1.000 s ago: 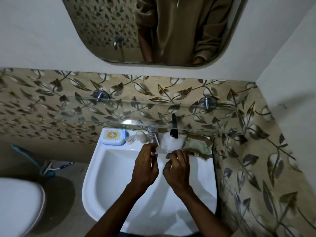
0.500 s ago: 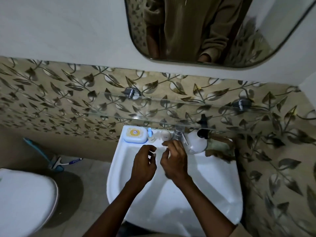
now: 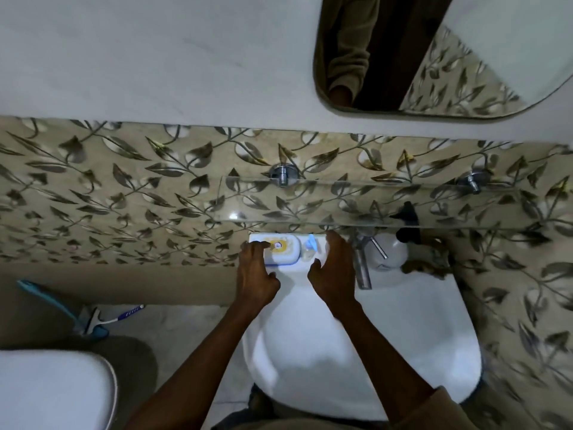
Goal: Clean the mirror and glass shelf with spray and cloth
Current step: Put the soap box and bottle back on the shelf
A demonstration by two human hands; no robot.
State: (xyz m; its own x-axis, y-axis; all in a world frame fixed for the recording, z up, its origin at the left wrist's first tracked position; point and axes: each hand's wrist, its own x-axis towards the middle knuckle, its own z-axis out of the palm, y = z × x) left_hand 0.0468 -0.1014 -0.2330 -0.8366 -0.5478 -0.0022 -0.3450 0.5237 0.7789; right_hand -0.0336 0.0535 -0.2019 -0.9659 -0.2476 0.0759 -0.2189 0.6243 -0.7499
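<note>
Above a white wash basin (image 3: pixel 356 361), two bare hands reaching toward the back ledge. Left hand (image 3: pixel 255 271) with fingers stretched forward, tips resting on the lid of a white soap box (image 3: pixel 283 248) with a yellow round label, gripping nothing. Right hand (image 3: pixel 333 271) spread and relaxed, fingers extended past a small clear bottle (image 3: pixel 308 248) with a blue cap, thumb apart, holding nothing. Soap box shut, contents not visible. Just right of the hands, a chrome tap (image 3: pixel 361 262), then a clear round spray bottle (image 3: pixel 389 251) with a black trigger head, standing on the basin ledge beneath the shelf; liquid level impossible to tell. Beside it, a crumpled brownish cloth (image 3: pixel 423 263) at the basin's right corner. Glass shelf (image 3: pixel 341 206) mounted directly over the ledge on two chrome brackets, transparent, leaf-patterned tiles showing through, one bright glint near its left end. Mirror (image 3: pixel 434 57) on the pale wall at upper right, reflecting a brown sleeve and leafy tiles. At lower left, a white toilet lid (image 3: pixel 52 395) and a blue-handled brush (image 3: pixel 105 318) on the floor.
</note>
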